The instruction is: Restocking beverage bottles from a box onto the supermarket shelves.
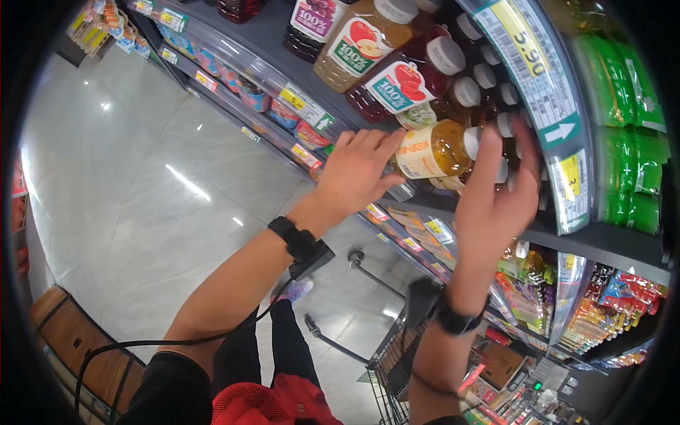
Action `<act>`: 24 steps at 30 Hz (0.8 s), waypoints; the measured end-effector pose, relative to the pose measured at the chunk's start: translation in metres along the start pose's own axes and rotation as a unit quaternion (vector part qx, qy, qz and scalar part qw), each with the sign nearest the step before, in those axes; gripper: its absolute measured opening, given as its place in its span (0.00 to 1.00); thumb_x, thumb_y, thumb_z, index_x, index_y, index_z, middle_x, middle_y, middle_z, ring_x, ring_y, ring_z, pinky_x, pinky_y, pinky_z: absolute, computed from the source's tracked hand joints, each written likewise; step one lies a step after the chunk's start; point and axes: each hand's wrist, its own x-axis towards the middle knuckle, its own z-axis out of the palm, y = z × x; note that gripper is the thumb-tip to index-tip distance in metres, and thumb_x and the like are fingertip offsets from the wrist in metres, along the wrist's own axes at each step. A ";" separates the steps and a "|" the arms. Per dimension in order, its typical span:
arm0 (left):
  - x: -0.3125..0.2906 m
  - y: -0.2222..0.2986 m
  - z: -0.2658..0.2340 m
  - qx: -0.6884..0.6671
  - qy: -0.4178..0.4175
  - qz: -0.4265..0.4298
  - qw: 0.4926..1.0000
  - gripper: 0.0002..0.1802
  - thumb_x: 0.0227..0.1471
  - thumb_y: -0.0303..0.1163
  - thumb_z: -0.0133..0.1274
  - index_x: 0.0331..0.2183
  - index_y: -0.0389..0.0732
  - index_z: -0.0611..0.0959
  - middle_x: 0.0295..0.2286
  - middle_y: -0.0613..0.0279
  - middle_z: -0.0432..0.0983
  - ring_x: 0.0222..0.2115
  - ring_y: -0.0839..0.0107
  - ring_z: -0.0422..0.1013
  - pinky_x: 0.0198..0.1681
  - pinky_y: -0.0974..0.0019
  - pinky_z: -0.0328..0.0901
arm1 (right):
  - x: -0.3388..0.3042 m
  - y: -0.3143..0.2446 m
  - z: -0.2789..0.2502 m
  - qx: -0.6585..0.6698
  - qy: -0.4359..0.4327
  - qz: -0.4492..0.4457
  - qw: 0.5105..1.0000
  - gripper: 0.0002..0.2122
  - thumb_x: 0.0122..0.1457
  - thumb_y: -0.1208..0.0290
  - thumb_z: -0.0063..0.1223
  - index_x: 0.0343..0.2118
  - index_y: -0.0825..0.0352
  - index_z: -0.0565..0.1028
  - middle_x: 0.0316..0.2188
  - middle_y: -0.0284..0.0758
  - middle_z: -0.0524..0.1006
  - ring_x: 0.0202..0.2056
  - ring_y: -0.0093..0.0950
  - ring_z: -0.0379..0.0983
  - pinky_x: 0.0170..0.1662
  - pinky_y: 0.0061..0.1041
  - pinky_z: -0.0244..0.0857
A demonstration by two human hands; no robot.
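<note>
A small juice bottle (pixel 427 152) with orange-yellow contents, a cream label and a white cap tilts at the shelf's front edge. My left hand (pixel 358 170) grips its lower end, thumb and fingers on either side of the base. Near the cap is my right hand (pixel 496 188), its fingers stretched out and apart; whether it touches the cap I cannot tell. Behind the bottle stand rows of white-capped bottles, partly hidden by my right hand. Larger bottles of red juice (pixel 404 85) and amber juice (pixel 358 46) stand farther left on this shelf.
Price-tag strips (pixel 308 106) edge the shelves. Green bottles (pixel 623 127) fill the right side. Lower shelves carry packaged goods (pixel 528 304). A shopping cart (pixel 393 361) stands below my arms on the grey tiled floor (pixel 142 170). A wooden crate-like stand (pixel 85 347) is at lower left.
</note>
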 end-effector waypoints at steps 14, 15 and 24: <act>0.006 0.002 -0.004 0.038 -0.015 -0.002 0.999 0.39 0.46 0.43 0.62 0.59 0.44 0.71 0.32 0.62 0.71 0.34 0.63 0.68 0.41 0.60 0.58 | -0.033 0.017 0.031 0.036 0.021 0.123 0.991 0.37 0.47 0.63 0.73 0.56 0.76 0.66 0.46 0.48 0.77 0.39 0.29 0.78 0.45 0.25 0.69; 0.007 0.003 -0.004 0.037 -0.017 0.000 0.999 0.39 0.46 0.43 0.62 0.59 0.44 0.71 0.32 0.62 0.71 0.34 0.63 0.68 0.41 0.60 0.58 | -0.031 0.017 0.033 0.027 0.029 0.092 0.995 0.36 0.47 0.62 0.73 0.54 0.77 0.67 0.44 0.48 0.77 0.38 0.28 0.77 0.45 0.25 0.69; 0.016 0.011 0.008 0.053 -0.017 -0.013 0.998 0.35 0.43 0.38 0.62 0.53 0.35 0.74 0.32 0.58 0.73 0.35 0.62 0.70 0.39 0.62 0.59 | -0.028 0.023 0.039 -0.075 -0.013 0.069 0.995 0.36 0.53 0.60 0.65 0.59 0.74 0.61 0.50 0.54 0.72 0.44 0.44 0.76 0.44 0.37 0.71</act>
